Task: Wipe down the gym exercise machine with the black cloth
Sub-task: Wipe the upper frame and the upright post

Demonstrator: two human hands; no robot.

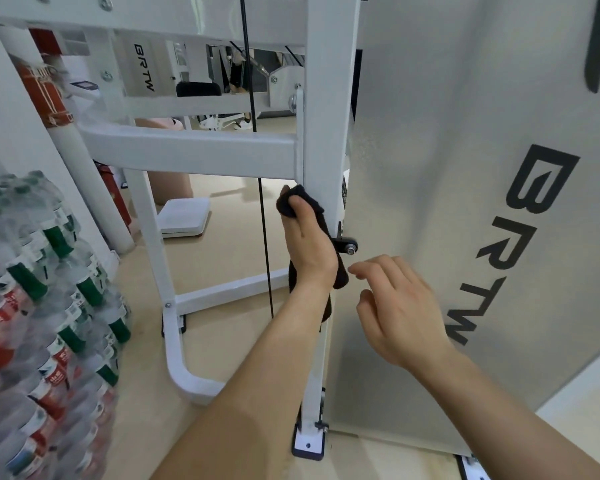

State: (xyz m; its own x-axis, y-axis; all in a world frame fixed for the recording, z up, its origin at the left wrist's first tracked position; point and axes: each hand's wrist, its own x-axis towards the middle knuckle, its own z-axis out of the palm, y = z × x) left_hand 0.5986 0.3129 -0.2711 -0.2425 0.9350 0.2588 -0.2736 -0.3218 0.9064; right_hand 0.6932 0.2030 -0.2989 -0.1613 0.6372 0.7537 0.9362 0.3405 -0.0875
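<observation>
**Cloth Held to the Post**

At the left stood stacked packs (42,306) of clear plastic wrap, each holding water bottles (58,237) with green or red labels. That side was blurred, so their number could not be told.

The left hand (309,244) gripped the black cloth (291,202) against the inner edge of the white post (326,133) of the machine (146,220), just below the crossbar (194,150). The thumb curled over the bunched top of the cloth. The rest of the cloth hung down under the palm and past the wrist. The left forearm reached up from the bottom of the view.

The right hand (402,306) hovered with fingers loose and slightly bent, holding nothing. It was just below a black bracket (345,244) bolted to the post and in front of the grey panel (447,168) marked BRTW. Whether its fingertips touched the panel could not be told.

A black cable (265,237) ran down just left of the left hand. A white scale (184,216) lay on the floor beyond the frame.
</observation>
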